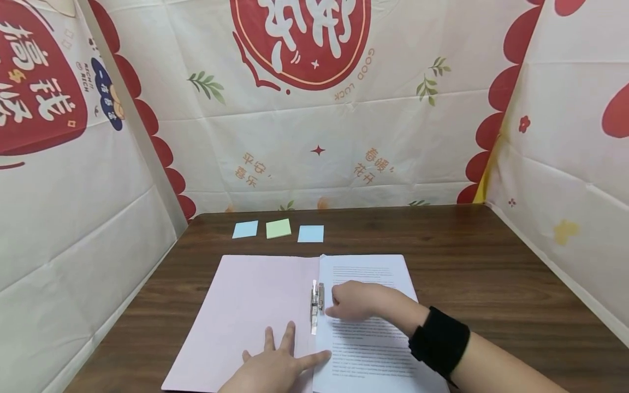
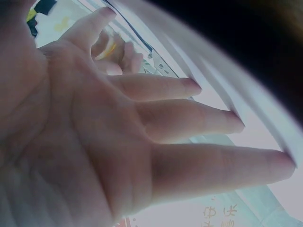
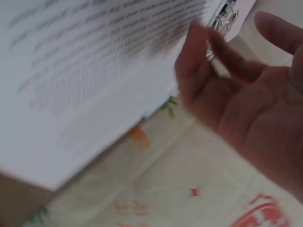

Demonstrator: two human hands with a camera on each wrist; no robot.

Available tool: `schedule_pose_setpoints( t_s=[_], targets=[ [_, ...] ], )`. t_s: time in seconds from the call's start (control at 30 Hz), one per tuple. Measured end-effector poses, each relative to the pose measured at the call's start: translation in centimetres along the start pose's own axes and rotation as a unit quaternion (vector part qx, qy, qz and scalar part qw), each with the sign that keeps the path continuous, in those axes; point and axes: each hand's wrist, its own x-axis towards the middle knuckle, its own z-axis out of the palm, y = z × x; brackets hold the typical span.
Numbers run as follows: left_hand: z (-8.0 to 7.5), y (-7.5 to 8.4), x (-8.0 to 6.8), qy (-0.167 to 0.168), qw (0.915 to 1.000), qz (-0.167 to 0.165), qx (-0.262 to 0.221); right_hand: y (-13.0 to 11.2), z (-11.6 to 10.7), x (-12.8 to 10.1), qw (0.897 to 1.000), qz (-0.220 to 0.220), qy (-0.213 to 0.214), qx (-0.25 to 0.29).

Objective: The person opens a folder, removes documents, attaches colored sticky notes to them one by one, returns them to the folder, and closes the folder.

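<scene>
A pale pink folder [image 1: 260, 295] lies spread on the table, with printed sheets [image 1: 373, 349] on its right side. Along the fold runs a metal lever clip [image 1: 314, 322], also visible in the right wrist view as the clip [image 3: 225, 16]. My left hand [image 1: 270, 368] rests on the left cover with fingers spread, its thumb reaching onto the edge of the sheets. Over the sheets, just right of the clip, is my right hand [image 1: 358, 300]. In the right wrist view that hand [image 3: 241, 90] has loosely bent fingers, the thumb apart, and nothing between them.
Behind the folder, a blue sticky note [image 1: 244, 230], a green sticky note [image 1: 278, 228] and another blue sticky note [image 1: 310, 233] lie in a row on the dark wooden table [image 1: 472, 262]. White printed cloth [image 1: 295, 125] hangs at the back and both sides.
</scene>
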Motion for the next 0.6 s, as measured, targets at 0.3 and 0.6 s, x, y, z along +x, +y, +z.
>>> schedule_pose_setpoints(
  t_s=[0.3,0.6],
  targets=[
    [-0.4,0.3,-0.2,0.001,0.9998,-0.017,-0.007,-0.5,1.4,-4.1,0.991,0.036,-0.01,-0.128],
    [-0.1,-1.6,-0.6,0.04,0.999,0.002,-0.021,-0.1,2.8,-4.1,0.99,0.039,-0.039,-0.128]
  ],
)
